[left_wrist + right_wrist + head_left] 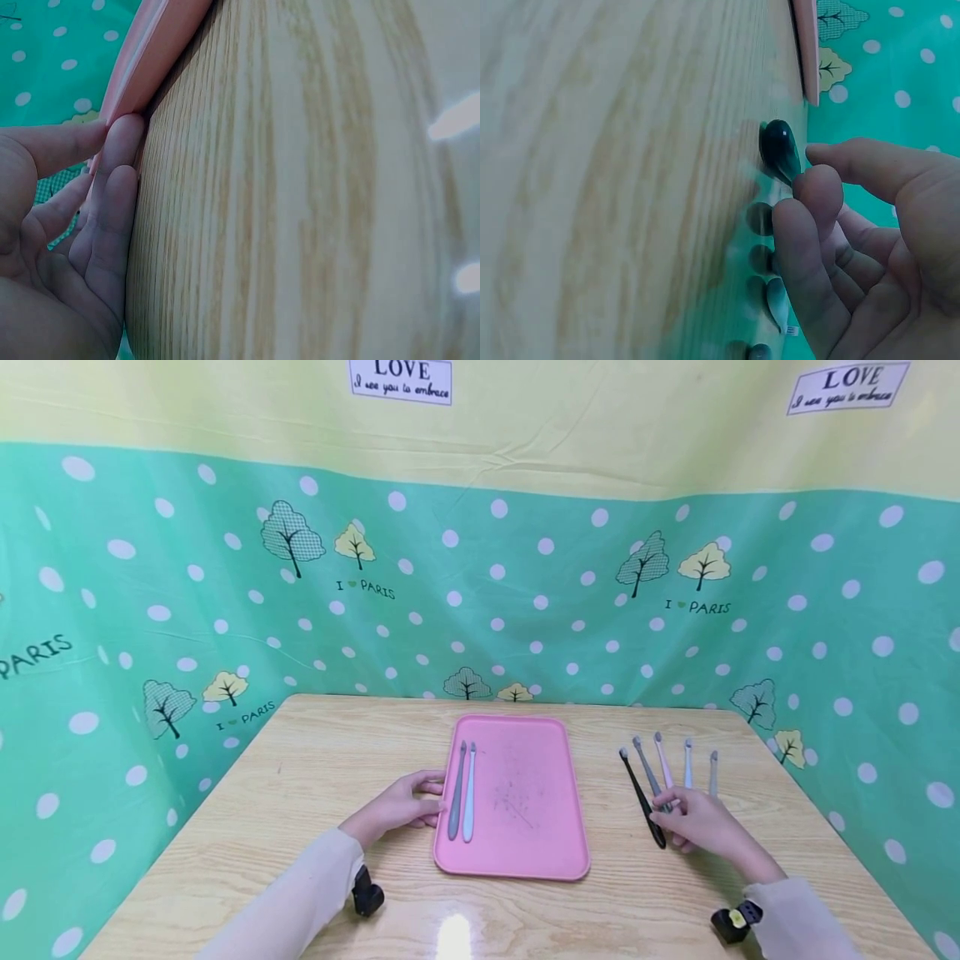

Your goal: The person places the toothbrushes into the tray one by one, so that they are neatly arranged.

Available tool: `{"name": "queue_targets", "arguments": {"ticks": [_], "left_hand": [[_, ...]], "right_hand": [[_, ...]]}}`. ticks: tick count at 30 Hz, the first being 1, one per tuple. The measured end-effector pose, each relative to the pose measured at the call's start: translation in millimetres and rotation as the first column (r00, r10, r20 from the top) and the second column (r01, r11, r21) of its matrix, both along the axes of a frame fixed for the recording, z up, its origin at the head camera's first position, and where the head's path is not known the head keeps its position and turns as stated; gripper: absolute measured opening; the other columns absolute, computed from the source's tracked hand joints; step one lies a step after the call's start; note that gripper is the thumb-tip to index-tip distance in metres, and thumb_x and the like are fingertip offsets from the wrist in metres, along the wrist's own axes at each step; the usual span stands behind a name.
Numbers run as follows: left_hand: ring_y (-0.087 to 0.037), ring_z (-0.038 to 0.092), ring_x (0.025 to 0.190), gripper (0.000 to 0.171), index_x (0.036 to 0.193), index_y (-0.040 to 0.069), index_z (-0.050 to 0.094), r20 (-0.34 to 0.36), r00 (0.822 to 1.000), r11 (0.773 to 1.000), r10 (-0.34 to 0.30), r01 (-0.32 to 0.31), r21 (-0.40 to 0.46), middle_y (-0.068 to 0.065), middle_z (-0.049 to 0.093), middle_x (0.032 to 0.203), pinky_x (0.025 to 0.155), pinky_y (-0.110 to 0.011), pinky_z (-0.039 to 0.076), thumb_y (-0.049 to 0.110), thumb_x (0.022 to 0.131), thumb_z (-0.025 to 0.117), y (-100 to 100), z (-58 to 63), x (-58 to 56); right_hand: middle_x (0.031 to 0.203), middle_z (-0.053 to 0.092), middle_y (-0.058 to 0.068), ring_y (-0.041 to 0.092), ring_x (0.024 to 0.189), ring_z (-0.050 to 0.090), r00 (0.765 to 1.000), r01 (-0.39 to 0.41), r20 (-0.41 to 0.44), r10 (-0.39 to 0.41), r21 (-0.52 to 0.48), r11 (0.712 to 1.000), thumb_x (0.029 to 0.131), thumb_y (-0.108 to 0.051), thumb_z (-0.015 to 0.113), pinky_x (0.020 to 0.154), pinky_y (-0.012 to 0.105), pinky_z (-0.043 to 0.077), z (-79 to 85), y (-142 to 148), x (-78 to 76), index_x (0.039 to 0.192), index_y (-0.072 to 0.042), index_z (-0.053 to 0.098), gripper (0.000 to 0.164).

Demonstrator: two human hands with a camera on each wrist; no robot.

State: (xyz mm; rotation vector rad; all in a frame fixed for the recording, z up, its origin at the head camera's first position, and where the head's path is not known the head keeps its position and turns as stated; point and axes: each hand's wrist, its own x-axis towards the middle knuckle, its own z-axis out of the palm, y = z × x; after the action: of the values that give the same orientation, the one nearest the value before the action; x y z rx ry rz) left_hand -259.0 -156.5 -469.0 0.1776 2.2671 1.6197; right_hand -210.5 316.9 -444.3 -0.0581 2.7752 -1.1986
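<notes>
Pinching the near-left rim of the pink tray (pixel 517 857), the left hand (pixel 408 802) could tip or jerk it, judging by its one-sided hold, and roll the dark grey toothbrush (pixel 457 793) against the pale blue toothbrush (pixel 469 797) inside. Farther right, the right hand (pixel 697 822) narrows its fingers at the black toothbrush (pixel 642 797) on the table (pixel 352 735), grip not certain, and might nudge the adjacent slate toothbrush (pixel 647 766), so closely are they laid. Counted: one tray, two toothbrushes in it, five toothbrushes on the table, two hands.
</notes>
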Motion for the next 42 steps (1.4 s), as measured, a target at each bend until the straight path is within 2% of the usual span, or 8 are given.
{"name": "queue_targets", "arguments": {"ticks": [9,18,28,42], "left_hand": [[-0.021,0.069,0.075,0.063,0.15,0.006,0.045,-0.005,1.0,1.0,0.006,-0.006,-0.002,-0.013,0.058,0.123,0.068,-0.035,0.058,0.01,0.093,0.071,1,0.8,0.8],[-0.02,0.069,0.075,0.063,0.149,0.005,0.045,0.0,1.0,1.0,0.009,-0.009,-0.003,-0.013,0.058,0.122,0.068,-0.035,0.058,0.01,0.093,0.071,1,1.8,1.9],[-0.021,0.069,0.075,0.064,0.15,0.005,0.044,0.006,1.0,1.0,0.009,-0.009,0.008,-0.014,0.057,0.123,0.068,-0.036,0.059,0.01,0.093,0.071,0,2.9,2.4],[-0.021,0.069,0.076,0.065,0.15,0.005,0.044,0.007,1.0,1.0,0.005,-0.005,0.007,-0.014,0.057,0.124,0.069,-0.035,0.059,0.011,0.092,0.072,0,2.5,1.9]], "right_hand": [[0.068,0.06,0.008,0.022,0.057,0.062,0.999,0.027,0.027,-0.027,0.009,1.0,0.091,-0.017,0.074,0.051,0.034,0.057,-4.9,-1,0.1,0.118,0.004,0.062,0.036],[0.067,0.062,0.007,0.021,0.056,0.063,0.998,0.056,0.029,-0.058,0.058,0.997,0.088,-0.018,0.077,0.052,0.033,0.057,-1.8,-7,-0.4,0.116,0.006,0.062,0.039],[0.065,0.061,0.008,0.02,0.054,0.063,0.997,0.065,0.027,-0.066,0.062,0.996,0.087,-0.013,0.077,0.052,0.032,0.057,-2.2,-14,-1.9,0.113,0.009,0.063,0.037],[0.063,0.059,0.007,0.018,0.052,0.062,0.999,0.048,0.02,-0.05,0.119,0.992,0.086,-0.013,0.075,0.05,0.03,0.056,-4.4,-19,-2.7,0.099,0.002,0.065,0.022]]}}
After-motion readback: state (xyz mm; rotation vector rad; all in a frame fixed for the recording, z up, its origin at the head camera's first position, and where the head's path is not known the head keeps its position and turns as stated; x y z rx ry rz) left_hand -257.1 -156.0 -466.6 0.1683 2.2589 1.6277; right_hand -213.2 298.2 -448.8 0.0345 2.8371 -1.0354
